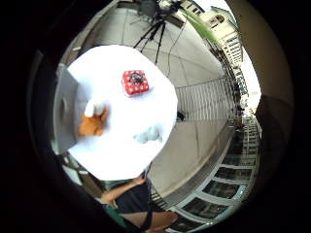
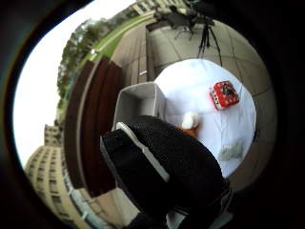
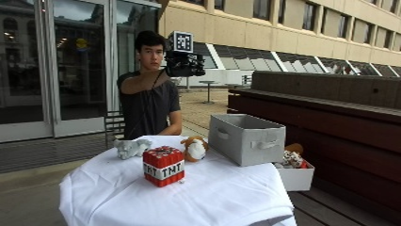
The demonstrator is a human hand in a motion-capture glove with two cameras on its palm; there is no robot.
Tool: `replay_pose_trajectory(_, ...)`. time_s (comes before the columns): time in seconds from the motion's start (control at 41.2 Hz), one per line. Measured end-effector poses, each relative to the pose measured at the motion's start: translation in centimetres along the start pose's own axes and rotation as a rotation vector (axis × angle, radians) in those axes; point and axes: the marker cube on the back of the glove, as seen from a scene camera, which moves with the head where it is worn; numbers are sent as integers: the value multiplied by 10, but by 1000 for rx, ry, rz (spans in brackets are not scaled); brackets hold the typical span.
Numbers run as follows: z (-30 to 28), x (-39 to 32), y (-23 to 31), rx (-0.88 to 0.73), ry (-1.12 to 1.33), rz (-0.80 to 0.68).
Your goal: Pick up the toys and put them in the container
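Note:
On the white-clothed round table (image 3: 213, 197) stand a red TNT block toy (image 3: 164, 165), an orange and white plush (image 3: 196, 149) and a grey plush (image 3: 132, 148). A grey fabric container (image 3: 246, 139) sits at the table's right edge. My gloved right hand (image 3: 185, 64) is raised to head height, far above the table, and holds nothing. From the palm views the TNT block (image 1: 135, 82), orange plush (image 1: 93, 122), grey plush (image 1: 148, 135) and container (image 2: 138, 102) lie far below. A gloved finger (image 2: 167, 171) covers part of the thumb side view.
A white box (image 3: 293, 174) with more toys sits on the wooden bench right of the table. A dark wooden wall (image 3: 325, 94) runs behind it. A tripod (image 1: 154, 29) stands on the paving beyond the table. The person stands at the table's far side.

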Motion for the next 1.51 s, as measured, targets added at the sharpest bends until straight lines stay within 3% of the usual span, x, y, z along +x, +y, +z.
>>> replay_pose_trajectory(0.875,28,30,-6,-36,0,-38)
replay_pose_trajectory(0.996,30,34,8,-110,24,93)
replay_pose_trajectory(1.045,34,42,9,-97,35,109)
replay_pose_trajectory(1.117,41,61,7,-34,32,6)
replay_pose_trajectory(1.215,45,83,18,-77,12,-38)
replay_pose_trajectory(1.312,55,103,33,-160,15,38)
replay_pose_trajectory(1.458,104,155,44,-90,27,45)
replay_pose_trajectory(1.506,118,165,50,-110,23,109)
